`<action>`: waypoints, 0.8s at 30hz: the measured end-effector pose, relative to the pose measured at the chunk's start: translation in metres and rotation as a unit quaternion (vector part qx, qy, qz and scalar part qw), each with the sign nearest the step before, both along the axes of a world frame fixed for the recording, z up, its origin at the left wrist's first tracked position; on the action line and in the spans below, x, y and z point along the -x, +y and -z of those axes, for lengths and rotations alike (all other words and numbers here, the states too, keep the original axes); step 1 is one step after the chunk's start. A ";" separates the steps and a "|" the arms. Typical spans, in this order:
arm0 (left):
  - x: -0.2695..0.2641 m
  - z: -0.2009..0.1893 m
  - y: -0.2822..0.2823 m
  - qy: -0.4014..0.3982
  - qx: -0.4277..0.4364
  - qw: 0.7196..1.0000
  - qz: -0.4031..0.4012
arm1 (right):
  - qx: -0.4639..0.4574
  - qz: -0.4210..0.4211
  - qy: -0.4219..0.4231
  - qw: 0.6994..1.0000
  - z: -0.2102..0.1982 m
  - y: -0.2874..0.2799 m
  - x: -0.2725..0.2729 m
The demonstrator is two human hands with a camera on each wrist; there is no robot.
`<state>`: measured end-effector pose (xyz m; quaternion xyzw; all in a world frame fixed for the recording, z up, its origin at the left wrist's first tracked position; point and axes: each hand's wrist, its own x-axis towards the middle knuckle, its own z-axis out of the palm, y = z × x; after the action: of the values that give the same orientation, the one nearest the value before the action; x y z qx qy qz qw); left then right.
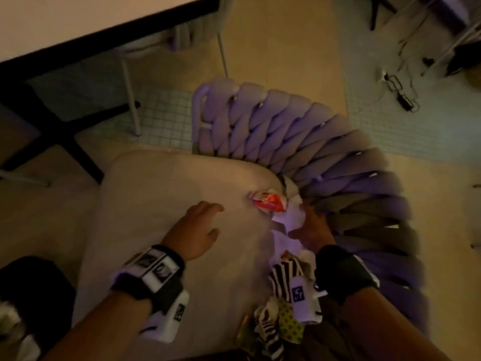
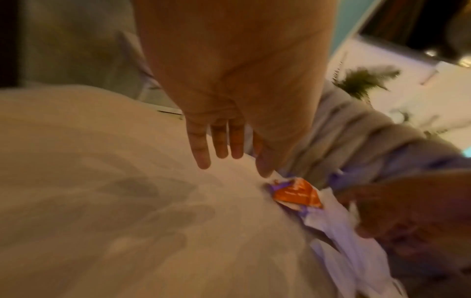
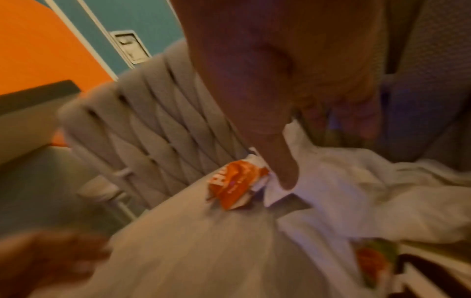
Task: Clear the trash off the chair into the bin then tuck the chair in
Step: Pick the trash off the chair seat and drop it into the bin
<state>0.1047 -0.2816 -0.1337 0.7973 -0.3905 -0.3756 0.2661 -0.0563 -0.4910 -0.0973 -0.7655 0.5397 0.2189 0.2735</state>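
The chair has a beige seat cushion (image 1: 161, 204) and a woven purple-grey back (image 1: 299, 142). An orange-red wrapper (image 1: 269, 201) (image 2: 295, 193) (image 3: 234, 183) lies at the seat's rear, against the back. Crumpled white paper (image 1: 289, 217) (image 2: 339, 231) (image 3: 331, 191) lies right beside it. My right hand (image 1: 303, 221) (image 3: 323, 153) grips that paper, thumb on top and fingers curled behind. My left hand (image 1: 217, 220) (image 2: 234, 167) hovers over the cushion with straight fingers, just short of the orange wrapper and holding nothing. Striped wrappers (image 1: 283, 277) and a colourful wrapper (image 3: 372, 260) lie nearer me.
A white table with a black edge (image 1: 104, 29) stands at the top left, its black base (image 1: 52, 131) on the floor. Another chair's thin metal legs (image 1: 132, 100) are under it. A dark round container (image 1: 33, 295) sits at the lower left. Cables (image 1: 400, 92) lie on the tiled floor.
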 end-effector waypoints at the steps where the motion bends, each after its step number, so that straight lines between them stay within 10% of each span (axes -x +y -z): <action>1: 0.009 0.000 -0.030 -0.024 0.003 0.999 0.032 | -0.027 -0.005 -0.013 1.000 0.006 -0.007 0.004; 14: 0.056 0.039 -0.173 -0.212 -0.136 0.937 0.241 | -0.087 0.090 -0.105 0.987 0.044 -0.038 0.036; 18: 0.043 0.039 -0.163 -0.195 -0.105 0.961 0.167 | -0.134 0.151 -0.174 0.964 0.041 -0.040 0.043; 24: 0.013 0.014 -0.110 0.040 -0.037 0.996 -0.073 | -0.192 0.165 -0.245 0.936 0.026 -0.040 0.034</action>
<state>0.0921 -0.3912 -0.1482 0.8172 -0.3064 -0.4009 0.2785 -0.0903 -0.5313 -0.1230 -0.6284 0.5221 0.0758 0.5716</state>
